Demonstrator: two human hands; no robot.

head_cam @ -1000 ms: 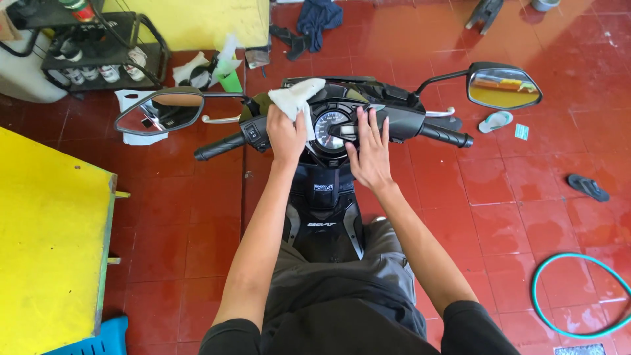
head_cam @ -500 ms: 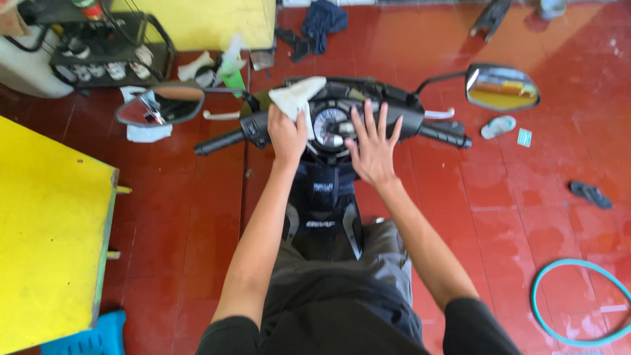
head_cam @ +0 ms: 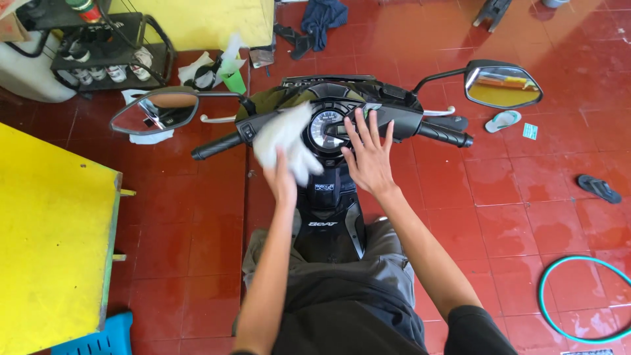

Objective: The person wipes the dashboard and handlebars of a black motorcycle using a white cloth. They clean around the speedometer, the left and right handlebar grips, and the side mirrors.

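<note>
1. A yellow table [head_cam: 46, 243] fills the left edge, with a blue plastic crate [head_cam: 98, 338] at its lower corner.
2. At top left a black metal rack [head_cam: 108, 49] holds small bottles.
3. The scooter's left mirror [head_cam: 154, 112] stands out over the red tiled floor [head_cam: 197, 263], and the left handlebar grip [head_cam: 217, 146] angles down below it.
4. The left hand [head_cam: 281, 181] has its fingers closed on a white cloth [head_cam: 286, 139], which lies against the black handlebar cover just left of the gauge.
5. The round speedometer [head_cam: 324, 128] sits in the middle of the scooter's dash, between the two hands.
6. The right hand [head_cam: 368, 158] rests flat on the dash, fingers straight and spread apart, holding nothing, its fingertips at the speedometer's right edge.
7. The right handlebar grip [head_cam: 445, 135] and the right mirror [head_cam: 503, 85] lie further right.
8. A black sandal [head_cam: 598, 189] and a teal hose loop [head_cam: 585, 299] lie on the floor at far right.
</note>
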